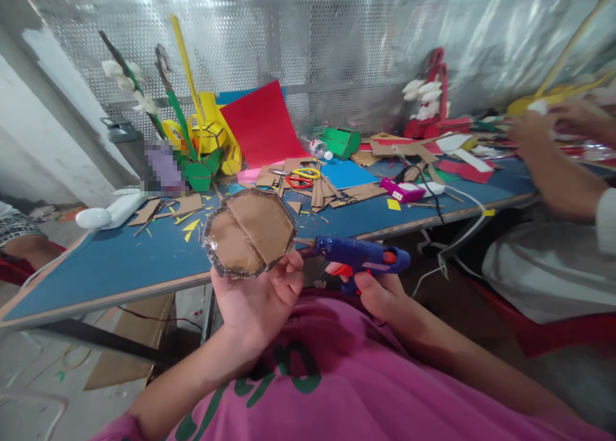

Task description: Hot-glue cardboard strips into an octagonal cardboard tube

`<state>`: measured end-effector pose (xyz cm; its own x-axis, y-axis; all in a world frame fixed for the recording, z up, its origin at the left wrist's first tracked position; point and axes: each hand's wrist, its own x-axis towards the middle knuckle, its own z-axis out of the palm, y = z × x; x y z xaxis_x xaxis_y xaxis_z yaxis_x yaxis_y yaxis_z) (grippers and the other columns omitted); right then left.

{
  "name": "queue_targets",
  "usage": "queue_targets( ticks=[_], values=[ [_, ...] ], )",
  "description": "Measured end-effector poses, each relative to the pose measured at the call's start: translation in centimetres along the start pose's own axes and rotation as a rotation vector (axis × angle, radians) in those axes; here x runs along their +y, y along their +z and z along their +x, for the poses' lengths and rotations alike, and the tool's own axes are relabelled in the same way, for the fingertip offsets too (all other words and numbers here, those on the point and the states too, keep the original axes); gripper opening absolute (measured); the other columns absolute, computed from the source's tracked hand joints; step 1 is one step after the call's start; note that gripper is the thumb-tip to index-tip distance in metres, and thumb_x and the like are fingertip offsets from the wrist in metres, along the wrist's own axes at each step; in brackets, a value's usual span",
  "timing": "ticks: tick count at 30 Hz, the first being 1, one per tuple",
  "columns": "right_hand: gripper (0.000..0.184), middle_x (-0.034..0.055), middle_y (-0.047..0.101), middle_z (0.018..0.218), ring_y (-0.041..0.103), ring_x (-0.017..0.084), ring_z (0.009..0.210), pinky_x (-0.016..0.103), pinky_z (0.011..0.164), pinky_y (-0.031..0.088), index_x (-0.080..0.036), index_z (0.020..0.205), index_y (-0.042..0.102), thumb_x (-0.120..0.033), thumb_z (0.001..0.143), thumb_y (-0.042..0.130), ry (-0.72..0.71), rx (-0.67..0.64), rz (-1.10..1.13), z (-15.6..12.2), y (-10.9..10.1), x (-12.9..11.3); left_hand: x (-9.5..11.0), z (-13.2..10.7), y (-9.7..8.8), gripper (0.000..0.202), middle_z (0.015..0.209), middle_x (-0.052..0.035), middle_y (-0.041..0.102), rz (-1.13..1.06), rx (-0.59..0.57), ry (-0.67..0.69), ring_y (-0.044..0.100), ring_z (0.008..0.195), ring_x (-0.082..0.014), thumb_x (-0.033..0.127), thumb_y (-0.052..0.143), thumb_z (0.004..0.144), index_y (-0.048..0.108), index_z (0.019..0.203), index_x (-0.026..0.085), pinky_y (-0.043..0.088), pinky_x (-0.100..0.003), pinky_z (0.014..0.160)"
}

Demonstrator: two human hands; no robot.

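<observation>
Cardboard polygon [262,226], two panels with a seam between, is held up at the near edge of the bench [158,255], its rim dark and glossy. The left hand [257,293] grips it from below, fingers curled at its lower right. The right hand [375,293] is wrapped around the handle of a blue glue gun [359,253], nozzle toward the polygon's right side; whether they touch, I cannot tell. Toward the bench's far edge, a red sheet [264,126] stands tilted behind yellow-handled scissors [307,172].

Blue table [158,255] — littered with cardboard scraps [187,204], yellow snippets [191,226].
</observation>
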<state>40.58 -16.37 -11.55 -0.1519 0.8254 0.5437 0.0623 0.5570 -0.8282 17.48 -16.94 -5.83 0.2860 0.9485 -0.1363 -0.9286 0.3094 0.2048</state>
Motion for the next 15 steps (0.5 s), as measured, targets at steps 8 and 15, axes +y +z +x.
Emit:
queue_targets(
  ticks=[8,15],
  values=[
    [0.046,0.0095,0.092,0.111,0.088,0.031,0.1,0.044,0.094,0.074,-0.031,0.119,0.092,-0.072,0.113,0.074,-0.05,-0.108,0.067,0.1,0.0,-0.5,0.1,0.3,-0.5,0.064,0.099,-0.0133,0.07,0.013,0.01,0.01,0.071,0.086,-0.0264,0.073,0.066,0.095,0.074,0.126,0.018,0.058,-0.025,0.057],
    [0.053,0.0057,0.089,0.095,0.076,0.023,0.076,0.038,0.075,0.068,-0.03,0.109,0.093,-0.075,0.117,0.066,-0.072,0.007,-0.024,-0.2,-0.4,0.4,0.2,0.2,-0.7,0.06,0.103,-0.0103,0.071,-0.051,-0.045,-0.028,0.074,0.087,-0.0251,0.067,0.072,0.092,0.072,0.131,0.021,0.058,-0.024,0.058]
  ],
)
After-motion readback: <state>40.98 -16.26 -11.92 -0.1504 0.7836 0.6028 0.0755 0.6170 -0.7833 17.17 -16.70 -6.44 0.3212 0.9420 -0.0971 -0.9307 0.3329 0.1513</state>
